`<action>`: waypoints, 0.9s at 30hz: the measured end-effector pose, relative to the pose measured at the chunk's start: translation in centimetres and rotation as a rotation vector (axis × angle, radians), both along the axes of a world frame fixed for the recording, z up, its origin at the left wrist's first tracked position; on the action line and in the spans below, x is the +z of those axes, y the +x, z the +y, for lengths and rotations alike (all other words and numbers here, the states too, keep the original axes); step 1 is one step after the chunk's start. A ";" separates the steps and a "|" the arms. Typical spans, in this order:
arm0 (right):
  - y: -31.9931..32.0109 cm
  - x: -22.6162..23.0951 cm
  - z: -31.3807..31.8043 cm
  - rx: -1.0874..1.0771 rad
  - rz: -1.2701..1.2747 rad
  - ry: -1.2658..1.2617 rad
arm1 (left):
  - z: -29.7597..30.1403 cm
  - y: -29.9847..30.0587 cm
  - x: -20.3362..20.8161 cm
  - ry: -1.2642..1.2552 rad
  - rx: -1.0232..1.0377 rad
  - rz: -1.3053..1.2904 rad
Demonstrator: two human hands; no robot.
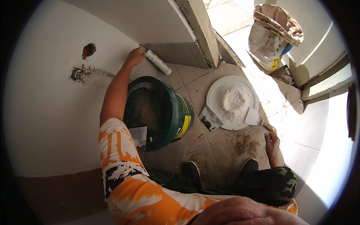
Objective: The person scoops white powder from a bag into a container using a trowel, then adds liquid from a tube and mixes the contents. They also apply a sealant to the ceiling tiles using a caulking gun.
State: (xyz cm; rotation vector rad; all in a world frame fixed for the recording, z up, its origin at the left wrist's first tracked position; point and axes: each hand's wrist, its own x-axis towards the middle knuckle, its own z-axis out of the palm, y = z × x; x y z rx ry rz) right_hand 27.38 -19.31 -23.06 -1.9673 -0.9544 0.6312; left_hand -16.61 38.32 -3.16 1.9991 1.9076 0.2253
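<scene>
At the foot of the wall my left hand (135, 57) is closed round the end of a white sealant cartridge (159, 62), which slants down toward the floor. My left arm reaches past a dark green bucket (173, 108). A flat metal blade (138, 135) lies at the bucket's near side. My right hand (272, 144) is curled closed beside my right knee, with nothing visible in it. Just beyond it, a putty knife (254, 117) rests on the rim of a round white lid (213, 95). White powder (235, 100) is heaped on that lid, and a stained scraper blade (211, 118) leans at its left edge.
An open paper sack (270, 42) stands by the doorway in sunlight. The wooden door frame (204, 32) rises beyond the bucket. In the left wall (48, 123) are a round hole (89, 50) and a rough broken patch (78, 75). Dirt marks the floor tiles (221, 150) near my shoes.
</scene>
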 end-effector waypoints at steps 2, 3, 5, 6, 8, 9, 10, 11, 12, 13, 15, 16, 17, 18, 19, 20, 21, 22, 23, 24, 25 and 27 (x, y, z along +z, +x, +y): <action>0.5 0.9 -1.7 -0.030 0.036 -0.151 | 3.9 -0.9 -3.5 -0.087 0.012 0.095; 0.4 1.1 -2.3 -0.052 0.063 -0.213 | 5.5 -1.6 -4.9 -0.137 0.024 0.112; 1.0 -1.1 -4.9 -0.086 0.012 -0.188 | 7.6 -0.4 -7.0 -0.231 0.013 0.096; 1.3 -1.9 -5.9 -0.108 -0.018 -0.179 | 7.8 0.6 -8.0 -0.275 -0.007 0.066; 0.3 -2.1 -6.5 -0.121 0.087 -0.224 | 9.3 -1.0 -8.6 -0.373 -0.005 0.077; 0.0 -1.6 -7.0 -0.129 0.133 -0.259 | 9.5 -0.9 -8.8 -0.333 0.024 0.043; -0.3 -1.7 -7.2 -0.145 0.160 -0.242 | 9.5 -1.0 -8.8 -0.291 0.056 0.012; -0.7 -2.3 -7.3 -0.159 0.191 -0.225 | 9.3 -1.2 -8.5 -0.247 0.090 -0.017; -1.0 -2.3 -7.8 -0.172 0.212 -0.222 | 8.0 -0.6 -8.8 -0.240 0.071 -0.071; -1.4 -1.3 -8.5 -0.193 0.204 -0.275 | 6.1 1.0 -8.7 -0.231 0.051 -0.133; -2.6 0.6 -9.0 -0.212 0.203 -0.353 | 2.8 1.5 -6.0 -0.083 -0.057 -0.104; -3.2 1.7 -9.7 -0.222 0.026 -0.409 | 1.0 1.3 -4.1 0.039 -0.156 -0.021; -3.8 2.7 -10.7 -0.235 0.048 -0.435 | -1.2 0.7 -2.2 0.158 -0.251 0.064; -3.7 4.0 -12.2 -0.262 0.051 -0.465 | -3.4 1.9 0.2 0.207 -0.284 0.034; -3.4 5.4 -14.2 -0.299 0.042 -0.493 | -5.7 3.7 3.3 0.257 -0.319 -0.011; -3.0 5.7 -17.1 -0.334 0.060 -0.465 | -7.6 6.2 6.8 0.327 -0.405 -0.025; -3.3 7.7 -18.2 -0.329 0.096 -0.442 | -10.1 6.4 10.7 0.392 -0.460 -0.007; -3.4 9.7 -19.4 -0.310 0.098 -0.392 | -12.3 6.2 14.1 0.408 -0.490 -0.054; -3.8 13.3 -19.2 -0.302 0.026 -0.465 | -14.8 5.8 17.6 0.424 -0.512 -0.096; -4.4 16.9 -18.4 -0.266 -0.046 -0.538 | -17.8 4.8 21.9 0.382 -0.472 -0.110; -4.9 20.6 -17.5 -0.226 -0.124 -0.608 | -20.5 4.1 25.7 0.340 -0.426 -0.127; -5.2 26.8 -13.7 -0.197 -0.134 -0.725 | -25.3 3.3 33.4 0.302 -0.396 -0.150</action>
